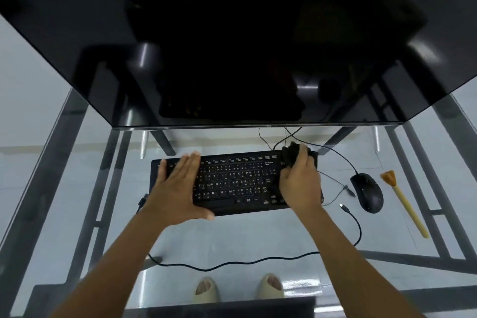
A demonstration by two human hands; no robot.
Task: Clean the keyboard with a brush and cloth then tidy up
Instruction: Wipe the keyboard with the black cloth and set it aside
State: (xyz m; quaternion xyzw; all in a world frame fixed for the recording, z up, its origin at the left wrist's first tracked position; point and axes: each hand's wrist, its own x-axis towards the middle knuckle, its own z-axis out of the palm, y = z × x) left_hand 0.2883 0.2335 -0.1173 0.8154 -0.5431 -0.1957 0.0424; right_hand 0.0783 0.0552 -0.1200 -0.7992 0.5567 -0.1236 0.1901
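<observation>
A black mouse sits on the glass desk below a dark monitor.

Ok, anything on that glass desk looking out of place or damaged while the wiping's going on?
Nothing looks damaged or spilled. Two loose cable ends lie unplugged: one on the glass near the mouse, another just right of the keyboard. The brush lies to the right of the mouse, and the right hand holds the cloth on the keyboard.

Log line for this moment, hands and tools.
phase: wiping | left hand: flat on keyboard | right hand: gripping cloth | brush: on table, unused
</observation>
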